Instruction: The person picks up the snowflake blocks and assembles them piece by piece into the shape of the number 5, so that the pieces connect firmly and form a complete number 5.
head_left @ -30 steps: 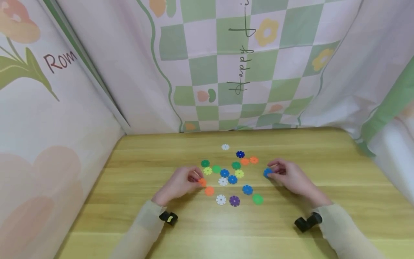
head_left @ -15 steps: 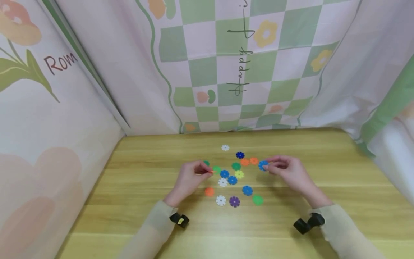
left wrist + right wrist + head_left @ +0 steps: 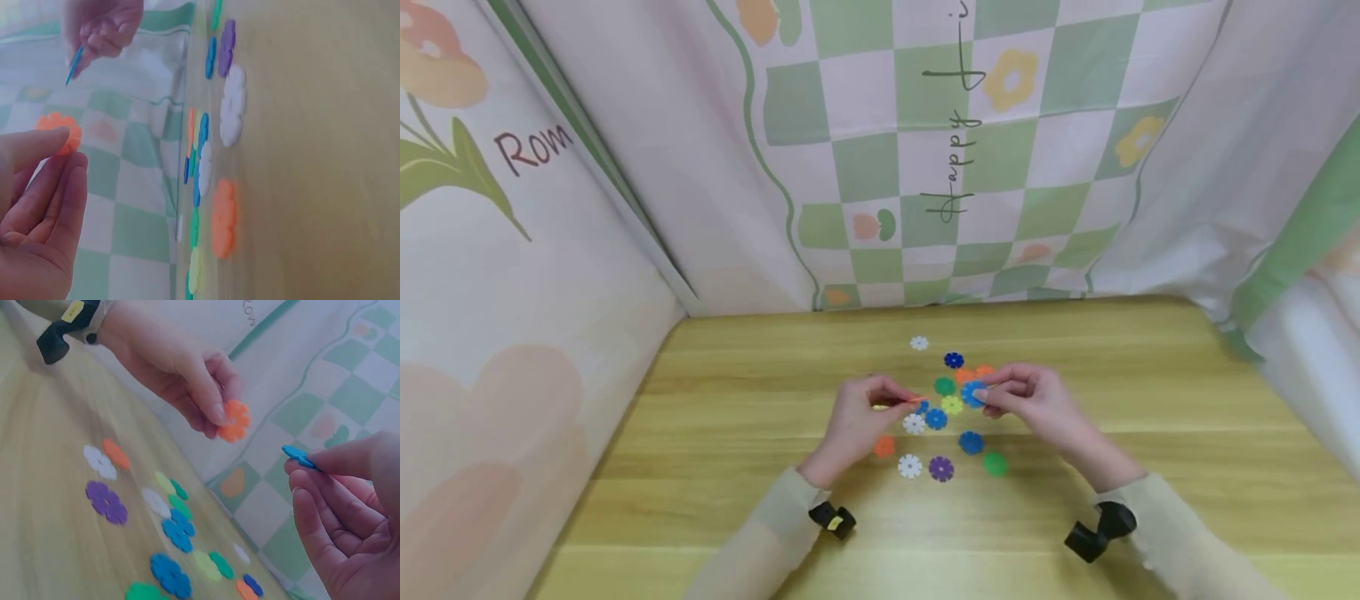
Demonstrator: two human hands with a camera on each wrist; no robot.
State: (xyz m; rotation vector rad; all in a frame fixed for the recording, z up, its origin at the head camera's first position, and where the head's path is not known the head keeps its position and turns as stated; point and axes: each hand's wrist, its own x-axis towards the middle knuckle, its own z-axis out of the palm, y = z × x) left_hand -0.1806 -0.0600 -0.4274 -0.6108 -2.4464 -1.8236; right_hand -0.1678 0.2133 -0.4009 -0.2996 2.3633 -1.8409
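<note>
My left hand [image 3: 861,421] pinches an orange snowflake building disc [image 3: 235,420] between thumb and fingers, above the table. Opposite it, my right hand [image 3: 1037,408] pinches a blue snowflake disc [image 3: 972,394] by its edge. The two discs face each other with a gap between them. In the right wrist view the blue disc appears nearly edge-on, while the orange one shows its notched face. Below the hands lie several loose discs, among them a purple disc [image 3: 942,468], a white disc [image 3: 910,466] and a green disc [image 3: 996,464]. My left hand hides some discs in the head view.
A wooden table [image 3: 745,350] carries the scattered discs around its middle. Behind it hangs a checkered green and white curtain [image 3: 928,167], and a printed cloth wall [image 3: 550,250] stands on the left. Black camera mounts [image 3: 832,520] sit on both wrists.
Both hands have moved toward each other over the discs. The left has carried the orange disc up and right; the right has brought the blue disc leftward.
</note>
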